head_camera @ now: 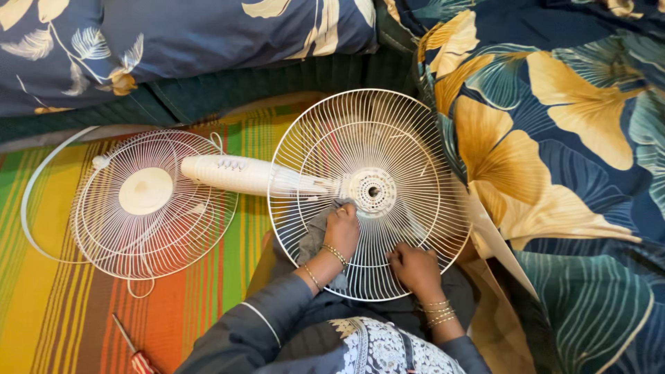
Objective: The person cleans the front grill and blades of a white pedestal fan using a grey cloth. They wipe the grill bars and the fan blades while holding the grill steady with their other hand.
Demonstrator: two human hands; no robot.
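Note:
A white wire fan guard point(388, 138) with a round hub point(373, 190) rests on my lap. My left hand point(341, 232) presses a grey cloth point(313, 239) against the guard's wires just below the hub. My right hand point(415, 270) grips the lower wires of the same guard near its rim. Both wrists wear thin bangles. The white fan body point(242, 174) lies on its side behind the guard, reaching to the left.
A second white wire guard point(149, 204) with a round centre cap lies on the striped mat point(41, 291) at left, inside a loose white ring point(28, 201). A red-handled screwdriver point(135, 350) lies at the bottom left. Floral bedding point(568, 138) fills the right side, a pillow point(173, 34) the top.

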